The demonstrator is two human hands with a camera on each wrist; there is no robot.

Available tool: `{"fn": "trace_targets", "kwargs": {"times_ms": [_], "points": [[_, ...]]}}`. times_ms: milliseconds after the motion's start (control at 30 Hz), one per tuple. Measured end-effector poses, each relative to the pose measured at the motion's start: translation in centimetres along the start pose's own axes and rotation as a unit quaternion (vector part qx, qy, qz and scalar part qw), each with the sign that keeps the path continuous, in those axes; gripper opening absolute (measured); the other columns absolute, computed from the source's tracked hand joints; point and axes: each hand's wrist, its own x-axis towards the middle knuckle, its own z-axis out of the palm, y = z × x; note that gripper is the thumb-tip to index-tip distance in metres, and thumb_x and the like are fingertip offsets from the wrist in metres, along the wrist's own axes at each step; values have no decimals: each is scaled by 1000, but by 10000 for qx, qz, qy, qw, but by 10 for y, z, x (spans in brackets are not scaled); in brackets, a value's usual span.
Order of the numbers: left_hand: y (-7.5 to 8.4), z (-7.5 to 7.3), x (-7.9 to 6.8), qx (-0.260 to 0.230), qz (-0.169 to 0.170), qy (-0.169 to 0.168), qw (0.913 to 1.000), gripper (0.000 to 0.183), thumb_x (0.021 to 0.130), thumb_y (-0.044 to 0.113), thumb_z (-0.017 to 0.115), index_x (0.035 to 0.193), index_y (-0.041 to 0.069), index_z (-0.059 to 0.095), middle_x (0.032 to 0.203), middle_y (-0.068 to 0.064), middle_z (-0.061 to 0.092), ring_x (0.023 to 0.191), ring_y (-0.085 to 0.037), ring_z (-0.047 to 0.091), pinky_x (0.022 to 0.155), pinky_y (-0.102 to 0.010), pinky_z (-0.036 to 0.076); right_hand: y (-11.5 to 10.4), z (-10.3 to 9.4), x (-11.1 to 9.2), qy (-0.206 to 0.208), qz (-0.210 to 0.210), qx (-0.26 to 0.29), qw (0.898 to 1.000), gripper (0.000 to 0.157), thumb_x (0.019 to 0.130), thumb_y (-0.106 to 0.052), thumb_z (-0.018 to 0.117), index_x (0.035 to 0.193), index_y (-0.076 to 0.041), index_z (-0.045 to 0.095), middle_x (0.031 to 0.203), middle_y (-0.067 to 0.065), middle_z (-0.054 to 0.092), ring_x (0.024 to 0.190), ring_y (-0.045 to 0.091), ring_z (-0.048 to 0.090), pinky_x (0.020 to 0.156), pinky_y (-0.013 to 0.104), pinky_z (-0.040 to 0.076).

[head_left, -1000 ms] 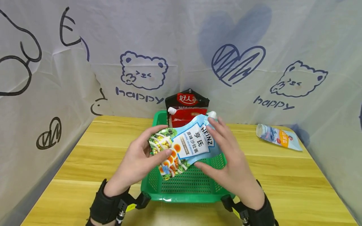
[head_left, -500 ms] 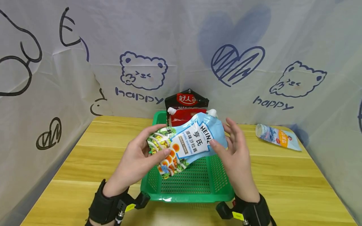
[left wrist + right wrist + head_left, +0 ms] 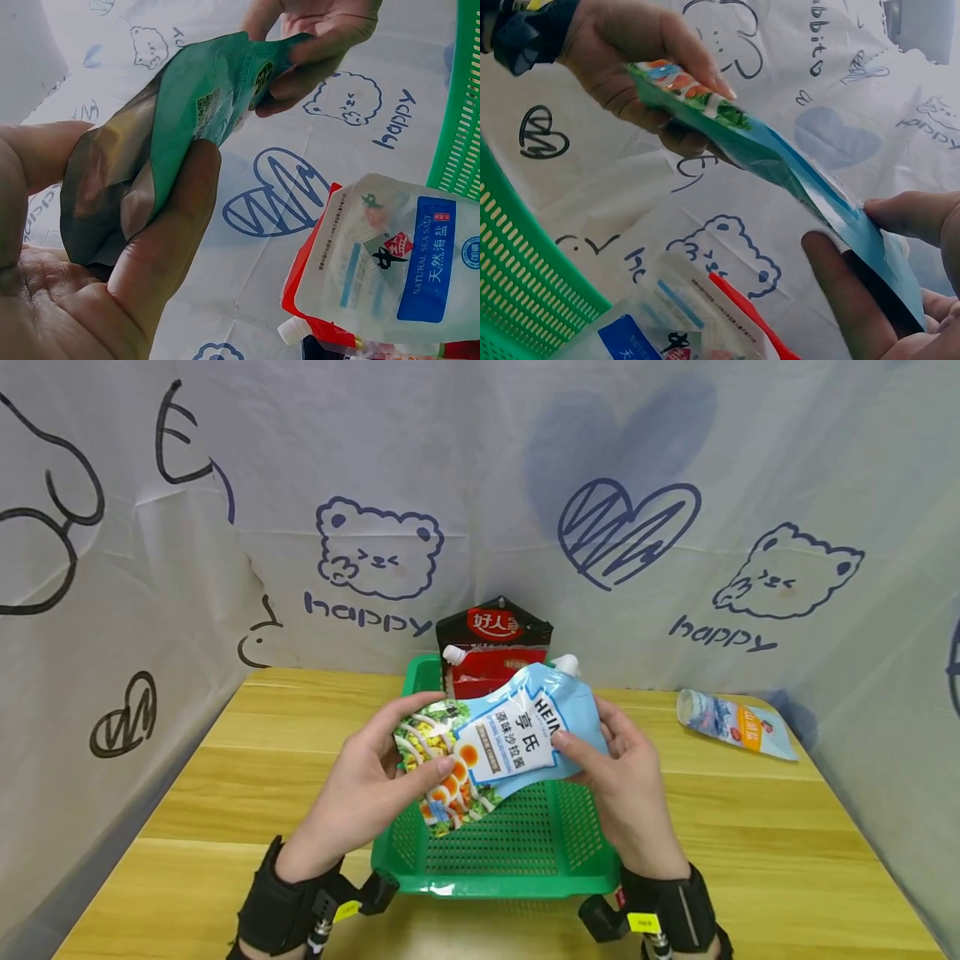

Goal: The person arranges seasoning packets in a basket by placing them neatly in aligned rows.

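Note:
A light-blue Heinz salad dressing pouch (image 3: 510, 735) with a white spout cap (image 3: 567, 665) is held tilted above the green basket (image 3: 517, 885). My left hand (image 3: 367, 789) grips its lower end, thumb over the printed eggs and greens. At the spout end my right hand (image 3: 633, 789) pinches it, thumb on the front and fingers behind. Seen from the left wrist, the pouch's back (image 3: 206, 101) is green, and its lower end bulges between thumb and fingers. In the right wrist view the pouch (image 3: 795, 180) appears nearly edge-on.
At the basket's back stand a black pouch (image 3: 498, 615) and a red pouch (image 3: 487, 672) with a white cap. A clear sea salt bag (image 3: 427, 262) shows in the left wrist view. Farther right on the wooden table (image 3: 720, 827) lies a small blue-and-orange pouch (image 3: 738, 724).
My right hand has shifted from the spout and lower edge to pinch the pouch's upper right end. The left hand's grip is unchanged, and the pouch has hardly moved.

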Motion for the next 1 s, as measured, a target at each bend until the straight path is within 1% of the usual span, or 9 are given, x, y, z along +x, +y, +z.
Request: {"fn": "trace_targets", "kwargs": {"times_ms": [200,367,467,633,700,733,833,900,1000], "points": [[0,-1,0,-81,-37,-61,9999,66,95,-6,69,154,9,42,129,-23,61,97,-26,74,72,-44,64,2,0,1,58,-36,256,9996,52,97,2,68,145,-2,49,133,14,65,111,24,71,90,43,61],[0,0,1,-213,-136,-209,9995,65,96,-3,69,154,10,41,129,-23,59,97,-28,74,72,-45,64,4,1,-1,158,-270,488,9983,45,97,5,66,140,0,51,129,11,68,110,24,72,91,42,61],[-1,0,1,-166,-240,-272,9992,65,97,0,70,155,11,42,129,-22,59,96,-28,74,73,-44,65,4,0,-2,180,-364,598,9974,43,97,7,64,139,0,52,128,10,69,111,23,72,92,40,60],[-3,-1,2,338,-330,-269,9985,61,97,7,72,152,10,47,135,-18,59,92,-27,73,73,-39,64,2,-5,-2,54,-535,616,9966,41,96,12,62,135,0,55,123,8,72,107,21,73,90,38,61],[-4,0,2,571,-410,-331,9970,58,98,11,72,151,10,49,134,-15,62,90,-25,72,72,-37,64,1,-8,-2,-60,-647,560,9963,39,95,13,62,131,-1,58,120,9,73,104,20,73,88,38,61],[-5,0,2,627,-485,-391,9961,57,98,13,72,151,10,50,132,-14,63,88,-25,72,72,-37,64,0,-9,-2,-124,-710,504,9961,38,94,14,62,130,-1,59,119,9,74,103,21,74,87,38,62],[-6,1,2,747,-746,-638,9924,55,99,19,73,150,13,52,120,-12,69,87,-24,73,73,-37,64,0,-12,-4,-322,-874,361,9950,36,93,14,64,125,-2,62,115,10,75,99,21,74,84,37,63],[-7,1,2,851,-857,-798,9895,54,99,23,74,148,14,54,115,-10,71,89,-23,73,75,-38,64,-1,-13,-5,-432,-954,212,9943,36,92,14,66,125,-2,65,113,11,75,97,21,74,83,36,63],[-8,2,3,1154,-826,-964,9852,50,99,27,74,144,13,58,117,-6,71,99,-22,70,85,-37,61,-2,-13,-7,-561,-960,-36,9938,38,90,12,70,126,1,66,111,11,75,95,21,73,83,34,63]]}}
